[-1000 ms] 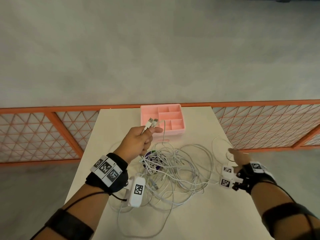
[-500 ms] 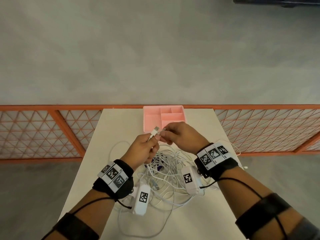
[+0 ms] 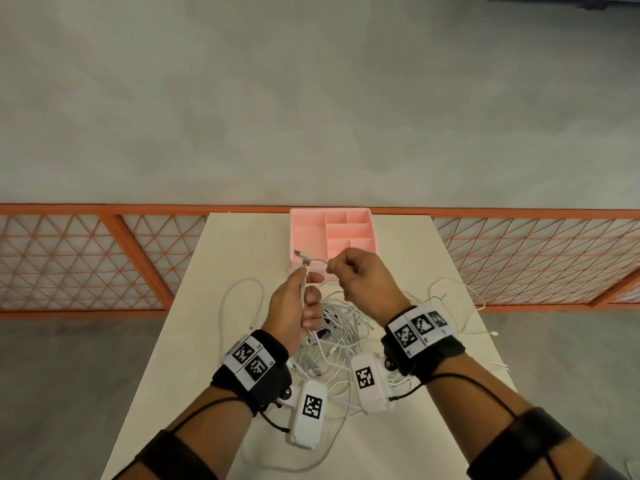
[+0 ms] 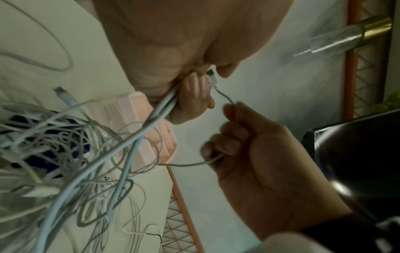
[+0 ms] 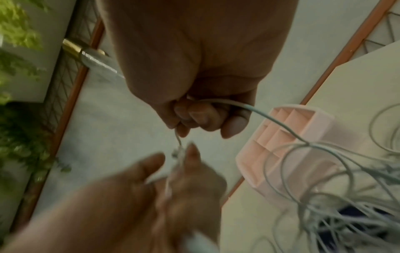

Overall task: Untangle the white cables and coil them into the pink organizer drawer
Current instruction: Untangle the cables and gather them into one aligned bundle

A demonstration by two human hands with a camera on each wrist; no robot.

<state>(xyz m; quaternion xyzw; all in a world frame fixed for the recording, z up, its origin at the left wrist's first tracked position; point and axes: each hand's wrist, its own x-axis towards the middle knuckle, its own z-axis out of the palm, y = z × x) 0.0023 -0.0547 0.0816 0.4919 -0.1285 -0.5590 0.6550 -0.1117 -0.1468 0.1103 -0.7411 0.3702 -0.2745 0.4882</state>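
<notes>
A tangle of white cables (image 3: 341, 327) lies mid-table, in front of the pink organizer drawer (image 3: 330, 233), whose compartments hold nothing. My left hand (image 3: 308, 289) is raised over the pile and grips two thicker white cables (image 4: 151, 116), with a USB plug (image 3: 305, 262) sticking out above the fist. My right hand (image 3: 332, 270) is close beside it, fingers curled, pinching a thin white cable (image 3: 317, 259) just behind its plug. That thin cable (image 4: 190, 165) runs through the right fist (image 4: 249, 142) and down into the pile. The drawer (image 5: 303, 137) sits beyond the right hand (image 5: 201, 116).
The narrow cream table (image 3: 242, 258) drops off at both sides. An orange lattice railing (image 3: 104, 258) runs behind it. A dark purple item (image 3: 323, 332) lies under the tangle. Loose cable loops stretch to the left (image 3: 239, 289) and towards the right edge (image 3: 460, 289).
My right hand came in from the open right side of the table to the left hand and now pinches one thin cable, drawing it slightly right. The left hand turned more upright, still gripping.
</notes>
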